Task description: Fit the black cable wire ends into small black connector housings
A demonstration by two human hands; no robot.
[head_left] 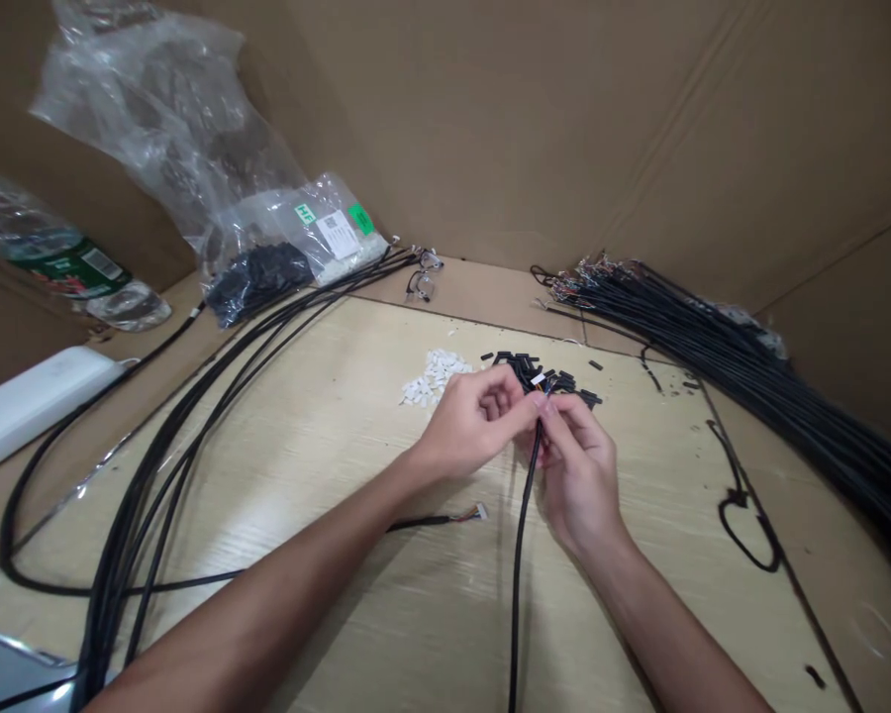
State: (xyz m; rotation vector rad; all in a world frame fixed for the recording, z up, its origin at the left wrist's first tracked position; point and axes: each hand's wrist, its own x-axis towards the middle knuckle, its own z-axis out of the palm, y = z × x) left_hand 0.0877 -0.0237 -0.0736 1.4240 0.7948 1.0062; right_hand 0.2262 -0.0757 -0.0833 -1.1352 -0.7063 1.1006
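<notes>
I am pinching the black cable (521, 574) near its end between the closed fingers (520, 416) of my left hand (461, 421) and right hand (583, 480), both equally near, its length running toward me above the desk (327, 436), white connector (539, 379) just beyond.

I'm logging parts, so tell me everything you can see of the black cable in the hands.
The black cable looks smooth, round and rubbery. At its far end, short coloured wires lead to a small white connector. The left hand and right hand pinch it near there, hiding part of that end. Below, it curves gently down past the picture's bottom edge.
</notes>
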